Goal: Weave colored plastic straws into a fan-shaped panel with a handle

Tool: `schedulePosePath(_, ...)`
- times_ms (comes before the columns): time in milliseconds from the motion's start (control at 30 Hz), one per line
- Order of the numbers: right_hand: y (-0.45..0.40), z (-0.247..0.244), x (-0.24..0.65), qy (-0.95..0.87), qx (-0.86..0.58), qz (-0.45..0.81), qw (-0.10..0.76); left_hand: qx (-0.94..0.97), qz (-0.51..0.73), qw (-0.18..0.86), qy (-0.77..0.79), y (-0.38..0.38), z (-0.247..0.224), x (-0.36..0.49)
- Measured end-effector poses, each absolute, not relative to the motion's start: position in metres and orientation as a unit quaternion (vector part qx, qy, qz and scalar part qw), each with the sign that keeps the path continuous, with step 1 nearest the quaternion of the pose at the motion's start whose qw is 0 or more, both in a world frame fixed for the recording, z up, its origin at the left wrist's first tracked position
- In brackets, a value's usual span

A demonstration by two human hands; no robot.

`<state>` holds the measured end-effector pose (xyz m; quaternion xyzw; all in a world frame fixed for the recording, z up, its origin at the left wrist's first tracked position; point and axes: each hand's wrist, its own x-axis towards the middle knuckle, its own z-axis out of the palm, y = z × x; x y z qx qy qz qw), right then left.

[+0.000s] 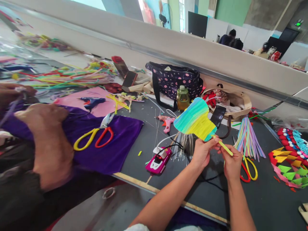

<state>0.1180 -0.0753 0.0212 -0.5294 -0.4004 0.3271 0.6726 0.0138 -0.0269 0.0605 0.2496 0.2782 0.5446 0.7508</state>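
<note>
Fan [192, 116]: it is in front of the bag [176, 78], lifted above the desk [276, 205], with its broad blue and yellow part tilted toward the bag.
Left hand [204, 152]: the fingers are closed on the neck of the fan, in front of the bag and a little to its right.
Right hand [232, 162]: the fingers hold the thin yellow handle [226, 148] narrowly, in front of the bag and further right; the exact contact is partly hidden.
Good grip: I would judge that the left fingers should support the neck without bending it, while the right ones keep the handle straight; a hard twist could loosen the join.
Wires [185, 148]: they lie loose in front of the bag, and could catch the fan if it is lowered there.
Cord [214, 182]: black, well in front of the bag, to its right, near the forearms; it may hinder the wrists.
Car [154, 166]: pink and white, in front of the bag, to the left.
Glue gun [169, 124]: pink, just in front of the bag.
Bottle [183, 98]: close before the bag.
Strips [249, 138]: pastel, right of the bag.
Scissors [252, 168]: right of the bag and nearer to the person.
</note>
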Motion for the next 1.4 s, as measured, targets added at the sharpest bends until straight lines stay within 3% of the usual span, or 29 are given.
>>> schedulePosePath(200,-0.073,0.021,0.092,-0.289,-0.54,0.312,0.726,0.255,0.614,0.683,0.301,-0.027,0.061,0.022)
schedulePosePath(367,-0.074,0.023,0.089,-0.289,-0.566,0.295,0.713,0.283,0.647,0.627,0.328,-0.026,0.056,0.026)
schedulePosePath(633,-0.084,0.032,0.116,-0.48,-0.656,0.194,0.55,0.381,0.629,0.569,0.369,-0.02,0.046,0.019)
schedulePosePath(900,-0.083,0.057,0.147,-0.655,-0.63,0.091,0.408,0.44,0.557,0.623,0.329,-0.013,0.045,0.004)
schedulePosePath(1033,-0.079,0.062,0.154,-0.646,-0.615,0.174,0.419,0.403,0.516,0.692,0.304,-0.011,0.046,-0.002)
schedulePosePath(1400,-0.07,0.037,0.143,-0.445,-0.542,0.428,0.57,0.287,0.486,0.782,0.266,-0.017,0.049,0.001)
